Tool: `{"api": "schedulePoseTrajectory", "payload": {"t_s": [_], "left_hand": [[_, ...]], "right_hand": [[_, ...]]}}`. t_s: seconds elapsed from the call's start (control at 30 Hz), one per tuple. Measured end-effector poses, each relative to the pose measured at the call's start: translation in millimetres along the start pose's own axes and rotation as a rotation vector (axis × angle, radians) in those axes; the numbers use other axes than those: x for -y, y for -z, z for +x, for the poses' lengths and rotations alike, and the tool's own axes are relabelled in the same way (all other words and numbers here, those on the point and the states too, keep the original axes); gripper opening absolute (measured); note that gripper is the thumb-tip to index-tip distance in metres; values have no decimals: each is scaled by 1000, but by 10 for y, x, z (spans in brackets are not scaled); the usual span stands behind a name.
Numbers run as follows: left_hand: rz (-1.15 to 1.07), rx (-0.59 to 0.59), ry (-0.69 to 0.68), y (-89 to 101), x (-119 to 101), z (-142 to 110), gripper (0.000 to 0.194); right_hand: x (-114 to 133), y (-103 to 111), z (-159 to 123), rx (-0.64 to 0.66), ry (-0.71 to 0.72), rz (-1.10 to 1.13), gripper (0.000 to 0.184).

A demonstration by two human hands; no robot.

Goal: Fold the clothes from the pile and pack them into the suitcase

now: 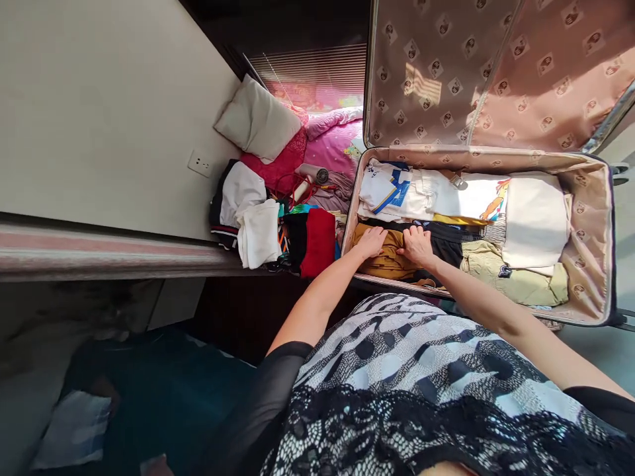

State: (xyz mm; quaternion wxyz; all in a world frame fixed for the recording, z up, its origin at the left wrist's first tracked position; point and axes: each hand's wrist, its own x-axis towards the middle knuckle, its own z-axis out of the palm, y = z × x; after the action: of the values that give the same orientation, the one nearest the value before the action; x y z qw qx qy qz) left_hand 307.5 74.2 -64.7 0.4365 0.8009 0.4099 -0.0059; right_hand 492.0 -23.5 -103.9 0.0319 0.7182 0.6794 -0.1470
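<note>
My left hand (373, 242) lies over the left part of a folded mustard-brown garment (389, 266), its fingers curled at the far edge. To its right, my right hand (417, 246) grips the same garment, thumb toward the left hand and fingers bent over the fabric. The garment sits in the near left corner of an open suitcase (590, 264). Black clothing (446, 244) lies beside and beyond it. Along the far side are a white shirt (384, 192) with blue trim and other folded white clothes. Khaki trousers (513, 277) fill the near right.
The patterned suitcase lid (446, 73) stands raised at the back. Left of the case are a red folded cloth (321, 242), white clothes (258, 231), a hair dryer (313, 174) and a pale cushion (258, 119) on pink bedding. A wall socket (199, 162) is farther left.
</note>
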Motion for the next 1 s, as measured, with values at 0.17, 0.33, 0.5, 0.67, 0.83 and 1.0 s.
{"api": "schedulePoseTrajectory", "payload": {"t_s": [0.17, 0.33, 0.5, 0.67, 0.83, 1.0], "left_hand": [[268, 135, 61, 3, 81, 230, 72], [492, 193, -211, 54, -27, -65, 36], [605, 427, -392, 29, -161, -424, 21], [653, 423, -406, 21, -220, -494, 19], [785, 431, -436, 48, -220, -604, 29], [788, 488, -236, 153, -276, -422, 54]], "right_hand": [[10, 104, -127, 127, -2, 83, 41], [-1, 213, -513, 257, 227, 188, 32], [-16, 248, -813, 294, 364, 288, 34], [-122, 289, -721, 407, 389, 473, 40], [-603, 268, -634, 508, 42, 907, 52], [-1128, 142, -651, 229, -345, 823, 41]]}}
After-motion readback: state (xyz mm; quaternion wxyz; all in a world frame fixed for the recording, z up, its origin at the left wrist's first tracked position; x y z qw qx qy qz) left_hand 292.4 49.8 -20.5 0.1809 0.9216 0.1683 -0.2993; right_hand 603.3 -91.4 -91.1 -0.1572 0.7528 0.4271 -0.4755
